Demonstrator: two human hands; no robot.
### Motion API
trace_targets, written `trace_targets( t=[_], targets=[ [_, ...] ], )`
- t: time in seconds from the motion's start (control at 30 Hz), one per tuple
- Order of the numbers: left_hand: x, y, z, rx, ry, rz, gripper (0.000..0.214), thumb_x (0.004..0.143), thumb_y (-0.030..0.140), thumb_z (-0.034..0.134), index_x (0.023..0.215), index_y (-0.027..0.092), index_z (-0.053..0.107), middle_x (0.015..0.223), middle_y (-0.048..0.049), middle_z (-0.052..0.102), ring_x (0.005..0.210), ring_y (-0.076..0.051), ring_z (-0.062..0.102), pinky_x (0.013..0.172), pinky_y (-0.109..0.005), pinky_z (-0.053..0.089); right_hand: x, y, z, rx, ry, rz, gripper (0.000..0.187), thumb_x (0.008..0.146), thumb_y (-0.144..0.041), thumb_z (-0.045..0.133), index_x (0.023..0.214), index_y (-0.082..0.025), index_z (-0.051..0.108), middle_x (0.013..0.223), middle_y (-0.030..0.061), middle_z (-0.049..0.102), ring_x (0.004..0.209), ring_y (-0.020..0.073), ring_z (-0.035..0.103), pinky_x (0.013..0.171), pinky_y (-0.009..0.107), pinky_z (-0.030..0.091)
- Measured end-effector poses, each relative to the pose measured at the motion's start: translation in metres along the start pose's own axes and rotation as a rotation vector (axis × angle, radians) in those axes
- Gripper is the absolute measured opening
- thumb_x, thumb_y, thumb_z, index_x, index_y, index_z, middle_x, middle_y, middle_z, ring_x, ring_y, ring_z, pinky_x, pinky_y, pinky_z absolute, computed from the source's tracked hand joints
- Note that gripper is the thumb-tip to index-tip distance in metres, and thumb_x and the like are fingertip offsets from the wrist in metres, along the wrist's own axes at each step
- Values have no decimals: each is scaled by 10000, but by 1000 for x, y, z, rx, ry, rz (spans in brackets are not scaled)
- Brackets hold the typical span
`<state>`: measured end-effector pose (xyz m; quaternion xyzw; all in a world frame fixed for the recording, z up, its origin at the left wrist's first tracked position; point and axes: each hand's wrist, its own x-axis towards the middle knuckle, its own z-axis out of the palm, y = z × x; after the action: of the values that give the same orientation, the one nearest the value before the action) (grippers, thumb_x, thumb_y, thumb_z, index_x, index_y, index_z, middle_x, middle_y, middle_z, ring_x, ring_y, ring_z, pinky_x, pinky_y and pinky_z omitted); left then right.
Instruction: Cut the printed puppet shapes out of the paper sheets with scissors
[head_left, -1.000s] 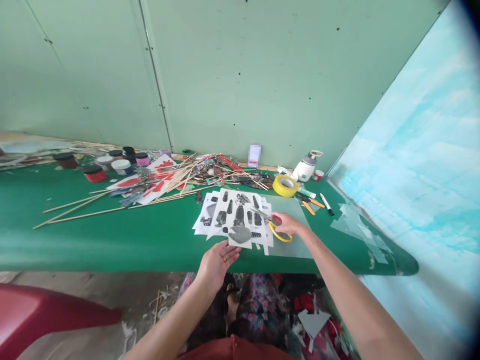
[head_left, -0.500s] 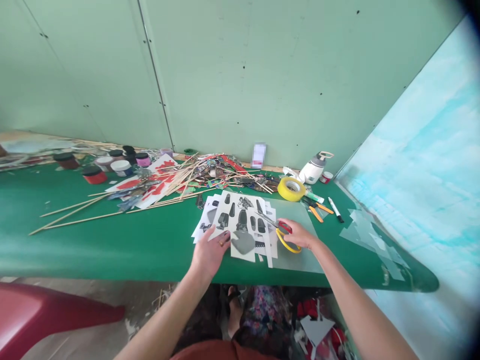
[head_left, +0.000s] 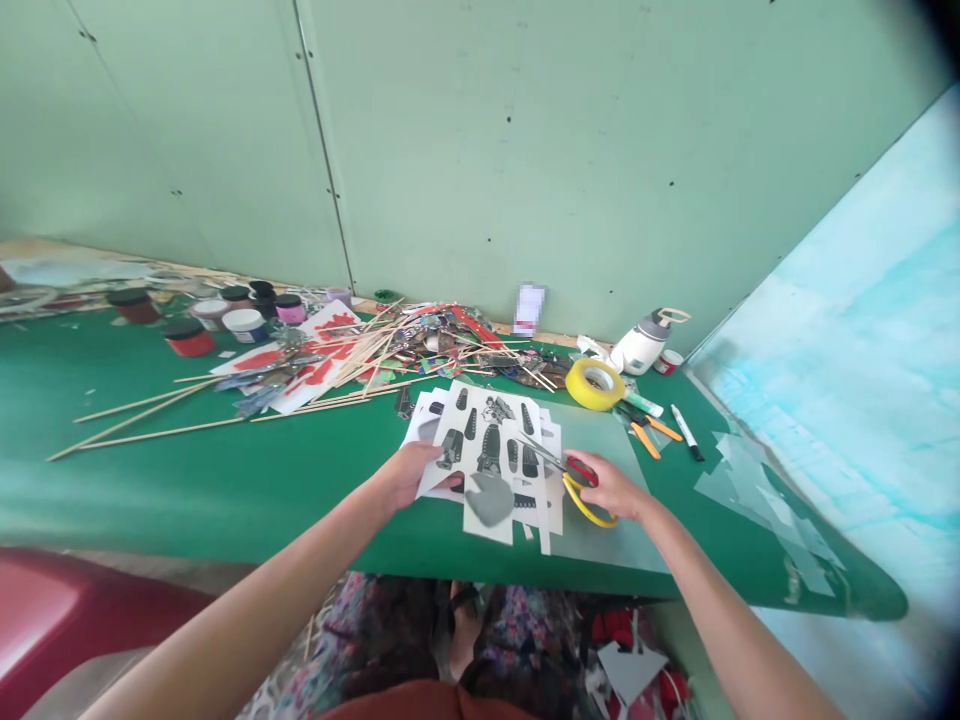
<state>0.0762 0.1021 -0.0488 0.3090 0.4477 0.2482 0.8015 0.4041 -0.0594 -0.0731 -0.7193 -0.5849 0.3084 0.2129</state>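
Picture sheet (head_left: 478, 437) appears under positioning: left hand (head_left: 409, 475) pinches its 8 o'clock edge; right hand (head_left: 611, 485) holds scissors (head_left: 553, 461) at 4 o'clock. Next move probably calls for lifting.

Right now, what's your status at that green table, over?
Left hand holding printed sheet near its lower left corner. Right hand holding scissors, tips over that sheet. Small grey-shape paper overlapping sheet's lower part.
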Motion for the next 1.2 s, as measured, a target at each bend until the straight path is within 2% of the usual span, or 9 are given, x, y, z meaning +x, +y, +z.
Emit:
trace_targets(
  t=[0.13,0.4,0.53,0.6,0.67,0.83,0.93,1.03,1.2],
  targets=[
    [-6,-7,2,-45,19,42,207,807,17,537,975,75,643,829,-158,763,714,-278,752,655,-430,648,3,-3,-4,20,-12,4,517,909,-229,686,1392,-208,505,1358,106,578,1178,284,597,1017,533,466],
    [-26,-18,6,-134,-5,43,209,764,48,525,942,50,636,728,-177,749,633,-287,737,611,-426,632,1,-35,-17,49,61,62,442,906,-433,661,1271,-189,615,1270,108,661,1153,296,622,1019,513,451],
    [-41,-34,17,-151,-45,83,205,731,60,546,902,66,657,732,-166,758,638,-270,737,628,-383,621,-21,-57,-11,97,98,75,524,872,-524,628,1282,-198,619,971,39,729,954,280,680,874,390,519],
    [-50,-43,23,-147,-66,110,188,713,72,576,874,77,674,731,-146,761,638,-262,735,617,-354,609,-37,-63,-3,114,106,80,572,866,-545,610,1308,-182,598,794,-3,670,822,242,668,788,345,526],
    [-58,-51,27,-138,-78,132,181,683,86,617,848,89,690,708,-118,759,625,-257,730,590,-330,592,-52,-65,5,116,117,100,596,860,-540,610,1331,-175,577,720,-27,599,749,217,635,740,326,515],
    [-63,-57,19,-128,-44,151,163,612,95,667,772,113,693,622,-64,731,588,-250,713,530,-292,552,-73,-59,24,101,140,162,626,855,-535,589,1357,-165,538,864,33,657,831,236,652,813,345,519],
    [-61,-53,6,-134,-3,157,159,625,104,643,779,127,676,596,-43,714,594,-248,710,546,-303,567,-73,-58,36,79,149,169,616,841,-534,595,1333,-166,554,1025,94,698,960,271,677,881,359,524],
    [-59,-46,-9,-144,42,144,200,632,97,573,812,127,654,602,-56,710,595,-251,711,553,-321,583,-69,-63,46,13,149,156,618,809,-494,656,1349,-211,556,1192,112,666,1079,270,657,954,347,499],
    [-55,-34,-20,-70,90,108,184,663,75,565,831,119,629,584,-72,699,513,-241,687,489,-324,576,-63,-77,59,-172,141,166,623,814,-534,653,1361,-245,582,1131,137,641,1005,315,670,869,393,506]
  ],
)
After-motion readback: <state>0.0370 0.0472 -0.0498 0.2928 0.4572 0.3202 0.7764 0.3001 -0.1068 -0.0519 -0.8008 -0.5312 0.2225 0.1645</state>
